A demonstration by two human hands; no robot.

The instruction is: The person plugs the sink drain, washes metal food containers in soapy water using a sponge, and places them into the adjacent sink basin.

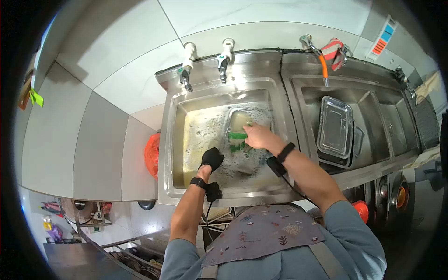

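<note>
A metal tray [228, 122] lies partly under cloudy, sudsy water in the left sink basin [179, 177]. My right hand [259, 136] is bare and reaches over the tray, its fingers closed on a green scouring pad [237, 136]. More green shows just below the pad in the water. My left hand [212, 159] wears a black glove and is curled closed by the tray's near left side. What its fingers hold is hidden. Each wrist has a black band with a small box and cable beside it.
Two taps [223, 63] stand behind the left basin. The right basin [368, 154] holds a stacked rectangular metal tray [335, 127]. Above it hang an orange-hosed tap [324, 70] and a red striped cloth [332, 49]. A red plastic bag [152, 155] is beside the sink's left side.
</note>
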